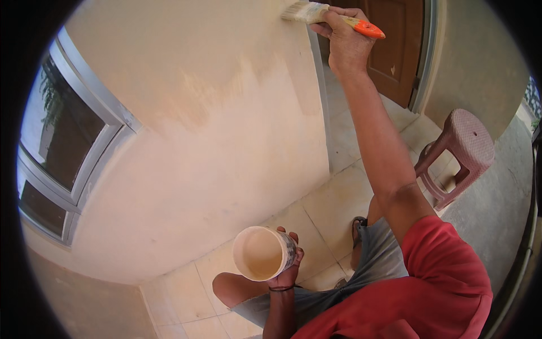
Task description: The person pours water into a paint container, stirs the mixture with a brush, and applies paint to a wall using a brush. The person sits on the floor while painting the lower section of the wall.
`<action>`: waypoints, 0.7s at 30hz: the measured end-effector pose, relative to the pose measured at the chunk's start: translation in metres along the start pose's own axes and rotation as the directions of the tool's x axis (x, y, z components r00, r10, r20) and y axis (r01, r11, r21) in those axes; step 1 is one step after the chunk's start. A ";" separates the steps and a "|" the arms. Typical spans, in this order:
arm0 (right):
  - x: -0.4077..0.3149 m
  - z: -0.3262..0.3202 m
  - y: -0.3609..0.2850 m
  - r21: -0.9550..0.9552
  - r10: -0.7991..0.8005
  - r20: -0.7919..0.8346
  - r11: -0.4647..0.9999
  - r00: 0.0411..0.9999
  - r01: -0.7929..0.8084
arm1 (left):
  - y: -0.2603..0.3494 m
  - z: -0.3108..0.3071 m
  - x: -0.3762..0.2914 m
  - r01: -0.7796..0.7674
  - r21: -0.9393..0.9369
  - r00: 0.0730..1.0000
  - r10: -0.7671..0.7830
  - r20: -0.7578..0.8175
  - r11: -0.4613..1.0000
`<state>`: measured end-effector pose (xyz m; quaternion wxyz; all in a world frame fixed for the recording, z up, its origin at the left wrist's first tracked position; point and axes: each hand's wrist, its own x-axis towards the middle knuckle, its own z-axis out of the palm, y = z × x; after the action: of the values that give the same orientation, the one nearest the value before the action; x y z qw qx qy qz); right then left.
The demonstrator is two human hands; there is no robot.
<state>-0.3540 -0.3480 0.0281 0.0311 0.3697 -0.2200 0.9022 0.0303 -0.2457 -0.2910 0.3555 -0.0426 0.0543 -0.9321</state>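
Note:
My right hand [349, 40] is raised at the top of the view and grips a flat paintbrush [311, 12] with an orange-tipped handle. The pale, paint-coated bristles are at the wall [203, 169], close to its right-hand corner. Darker beige covers the wall's upper part, with ragged streaks where it meets the paler pinkish area below. Low in the middle, my left hand [290, 262] holds an open tub [258, 253] with cream-coloured paint inside. The tub is tilted, its mouth facing up towards me.
An aluminium-framed window [91, 123] is set in the wall at left. A brown door [394, 55] stands beyond the wall corner. On the right is a reddish-brown plastic stool [468, 135]. Beige floor tiles [313, 229] run along the wall's foot, under my bent legs.

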 end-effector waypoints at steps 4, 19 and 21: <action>-0.093 -0.060 0.046 -0.034 0.198 -0.201 0.977 0.959 -0.209 | 0.001 0.000 0.000 -0.006 0.051 1.000 0.005 0.016 0.999; -0.041 0.022 0.015 -0.098 0.163 -0.019 0.982 0.987 -0.164 | 0.002 0.003 0.004 0.030 -0.001 0.998 -0.030 0.047 1.000; -0.026 0.044 0.001 -0.037 0.043 0.044 0.998 0.998 -0.041 | -0.001 0.000 0.003 0.015 -0.003 1.000 -0.015 0.013 1.000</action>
<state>-0.3069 -0.3651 0.0382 0.0137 0.3844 -0.2447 0.8900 0.0275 -0.2464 -0.2911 0.3487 -0.0495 0.0529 -0.9344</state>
